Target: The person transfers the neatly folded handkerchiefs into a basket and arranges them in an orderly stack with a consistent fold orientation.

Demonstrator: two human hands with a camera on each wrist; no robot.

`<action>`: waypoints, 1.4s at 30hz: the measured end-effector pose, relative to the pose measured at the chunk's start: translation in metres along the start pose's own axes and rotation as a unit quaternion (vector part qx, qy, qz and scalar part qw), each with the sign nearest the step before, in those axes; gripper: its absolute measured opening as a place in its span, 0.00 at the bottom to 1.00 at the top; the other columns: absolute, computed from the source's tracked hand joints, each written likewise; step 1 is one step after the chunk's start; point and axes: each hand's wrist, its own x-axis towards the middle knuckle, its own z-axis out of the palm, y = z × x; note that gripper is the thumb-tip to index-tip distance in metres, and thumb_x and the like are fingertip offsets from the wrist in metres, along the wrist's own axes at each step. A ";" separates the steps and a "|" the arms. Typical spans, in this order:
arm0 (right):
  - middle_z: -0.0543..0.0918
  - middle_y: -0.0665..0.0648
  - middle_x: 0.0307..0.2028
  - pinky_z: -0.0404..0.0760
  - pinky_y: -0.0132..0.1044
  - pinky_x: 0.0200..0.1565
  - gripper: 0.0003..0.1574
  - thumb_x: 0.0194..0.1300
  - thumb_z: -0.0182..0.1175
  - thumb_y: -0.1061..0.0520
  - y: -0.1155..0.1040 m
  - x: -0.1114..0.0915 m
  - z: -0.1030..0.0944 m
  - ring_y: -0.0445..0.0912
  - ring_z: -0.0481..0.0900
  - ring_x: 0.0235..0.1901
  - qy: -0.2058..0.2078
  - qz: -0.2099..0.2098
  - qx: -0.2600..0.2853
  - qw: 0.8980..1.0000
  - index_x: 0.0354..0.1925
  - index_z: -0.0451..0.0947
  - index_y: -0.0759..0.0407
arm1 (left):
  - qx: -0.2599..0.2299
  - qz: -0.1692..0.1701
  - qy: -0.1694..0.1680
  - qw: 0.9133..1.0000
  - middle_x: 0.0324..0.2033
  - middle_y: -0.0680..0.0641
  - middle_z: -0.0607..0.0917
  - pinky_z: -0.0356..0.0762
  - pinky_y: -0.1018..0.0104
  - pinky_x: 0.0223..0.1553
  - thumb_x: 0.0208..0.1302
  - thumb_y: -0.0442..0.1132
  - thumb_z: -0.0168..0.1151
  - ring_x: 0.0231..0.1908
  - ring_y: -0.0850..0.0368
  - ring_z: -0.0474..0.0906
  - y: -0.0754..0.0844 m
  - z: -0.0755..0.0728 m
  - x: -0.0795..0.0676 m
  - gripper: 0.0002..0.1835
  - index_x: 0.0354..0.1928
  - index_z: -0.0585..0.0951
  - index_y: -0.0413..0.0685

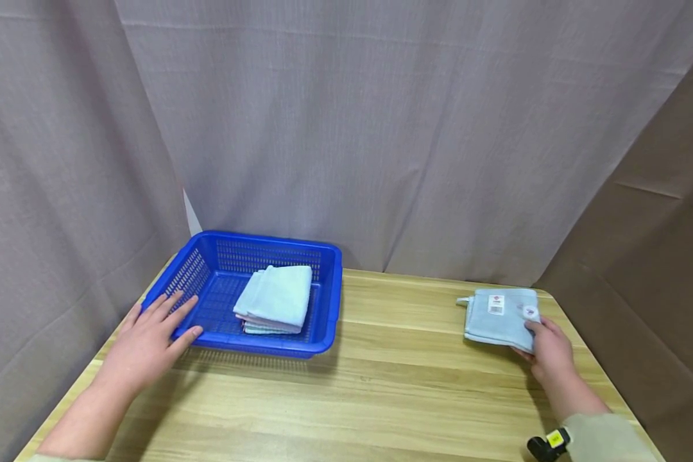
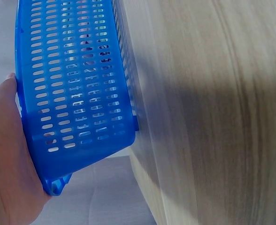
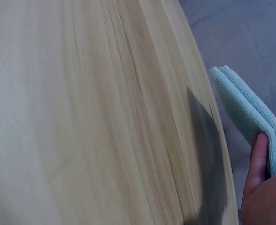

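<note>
A blue plastic basket (image 1: 337, 301) with slotted walls stands at the table's left. Folded towels (image 1: 277, 295) lie stacked inside it, a pale one on top. My left hand (image 1: 150, 340) rests on the basket's near left corner with its fingers spread over the rim; in the left wrist view the hand (image 2: 9, 154) lies along the outer rim. Over at the right, my right hand (image 1: 551, 350) pinches a folded light-blue towel (image 1: 499, 327) by its near right corner. That towel carries a white label and a hanging loop. The right wrist view shows the towel (image 3: 250, 105) held above the tabletop.
The wooden table (image 1: 381, 385) spans the space between basket and right hand. Grey curtains (image 1: 381, 128) hang close behind it and at the left, with a brown cloth (image 1: 652, 256) along the right edge. A black strap with a yellow tag (image 1: 554, 439) sits at the right wrist.
</note>
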 end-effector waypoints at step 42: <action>0.82 0.37 0.33 0.85 0.33 0.38 0.40 0.78 0.45 0.56 0.013 -0.045 0.060 0.34 0.84 0.33 -0.126 0.006 -0.016 0.992 0.79 0.41 0.55 | -0.004 0.002 0.007 1.000 0.68 0.35 0.68 0.41 0.32 0.69 0.73 0.61 0.51 0.69 0.30 0.59 0.001 -0.001 0.000 0.33 0.71 0.70 0.49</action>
